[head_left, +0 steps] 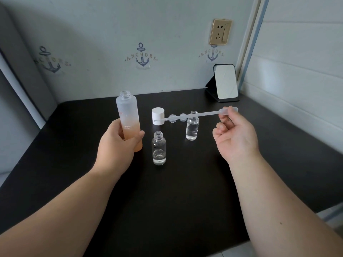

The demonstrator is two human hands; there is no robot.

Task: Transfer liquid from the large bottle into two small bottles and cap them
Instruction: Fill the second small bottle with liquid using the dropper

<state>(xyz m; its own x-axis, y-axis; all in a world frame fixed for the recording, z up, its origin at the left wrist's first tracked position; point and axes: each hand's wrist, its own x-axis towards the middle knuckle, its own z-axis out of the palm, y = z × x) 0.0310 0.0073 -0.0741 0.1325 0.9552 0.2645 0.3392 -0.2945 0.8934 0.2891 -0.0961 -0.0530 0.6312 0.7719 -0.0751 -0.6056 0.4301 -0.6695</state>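
The left hand (pixel 118 143) is gripping the large bottle (pixel 129 119) around its lower, peach-tinted half, fingers curled behind it and the thumb pressing across its front; the bottle is standing upright and uncapped, lifted just off the black worktop (pixel 185 201). The right hand (pixel 235 138) is pinching the bulb end of a clear dropper (pixel 194 115) between thumb and fingers (pixel 225 117), the other fingers curling into the palm. The dropper is lying nearly level in the air, its tip pointing left in front of the white cap (pixel 158 116). Two small bottles are standing open on the worktop: the near one (pixel 158 149) between the hands, the far one (pixel 192 127) behind the dropper's stem. Two small clear lids (pixel 177 118) are sitting beside the white cap. A mirror (pixel 225 82) is standing at the back.
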